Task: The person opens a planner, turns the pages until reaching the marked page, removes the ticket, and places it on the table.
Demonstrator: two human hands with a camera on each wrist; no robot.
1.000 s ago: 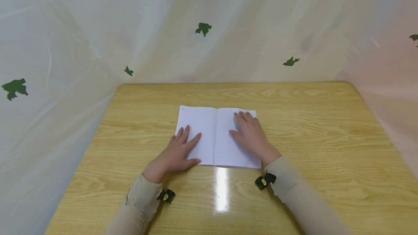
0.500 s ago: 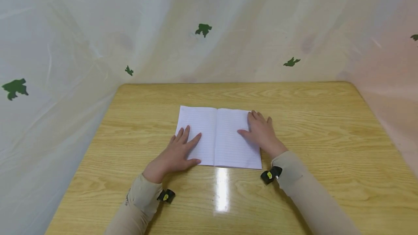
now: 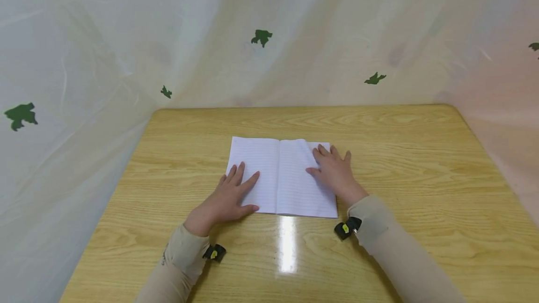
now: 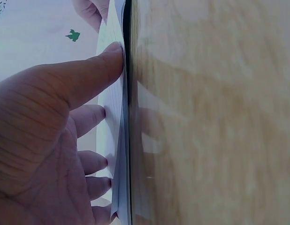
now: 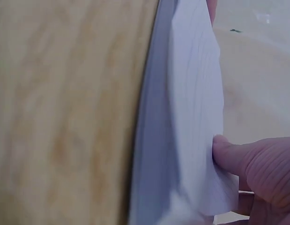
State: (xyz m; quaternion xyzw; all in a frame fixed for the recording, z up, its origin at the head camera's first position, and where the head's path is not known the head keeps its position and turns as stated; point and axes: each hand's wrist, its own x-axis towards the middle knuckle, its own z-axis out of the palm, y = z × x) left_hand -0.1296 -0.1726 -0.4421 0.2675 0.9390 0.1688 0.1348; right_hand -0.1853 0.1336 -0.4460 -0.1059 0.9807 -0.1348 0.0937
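A lined notebook (image 3: 263, 153) lies open on the wooden table, both its pages blank apart from their ruling. My left hand (image 3: 225, 198) rests with spread, straight fingers on the left page, its thumb by the lower edge; the left wrist view shows the left thumb (image 4: 95, 72) touching the paper. At the outer side of the right page my right hand (image 3: 337, 174) pinches a single leaf (image 5: 196, 93). The right thumb (image 5: 229, 154) is on the leaf's face and other fingers are behind it. That leaf's upper corner is bent inward, baring the sheet underneath.
The wooden table (image 3: 421, 176) extends on all sides of the notebook. A pale curtain (image 3: 202, 36) with green leaf and bird shapes hangs behind and beside it. Dark cameras sit on both wrists, and light glares off the tabletop in front of the notebook.
My right hand has slid right to the page's outer edge, then slightly back left, bending the leaf's upper corner inward. The left hand has stayed in place.
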